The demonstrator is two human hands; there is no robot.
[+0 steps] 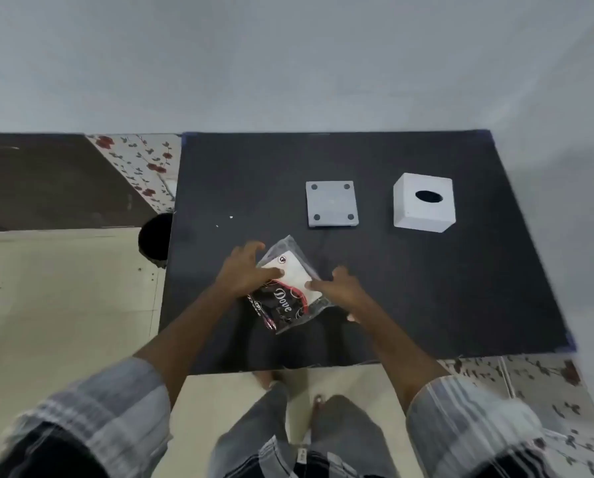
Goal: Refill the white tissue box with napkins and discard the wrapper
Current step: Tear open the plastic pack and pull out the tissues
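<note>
A clear plastic napkin pack (288, 291) with black "Dove" print and white napkins inside lies near the front middle of the black table (426, 288). My left hand (245, 270) grips its left side, thumb pressed on top. My right hand (340, 288) holds its right edge, thumb on top. The white tissue box (423, 203), a cube with a dark oval hole on top, stands at the right rear. Its separate base plate (332, 204), a grey-white square with round pads at the corners, lies flat to the left of the box.
A round black bin (156, 239) sits on the floor at the table's left edge. Floral-patterned covering (143, 167) and a dark surface (47, 184) lie behind it. My feet are under the table's front edge. A plain wall is behind.
</note>
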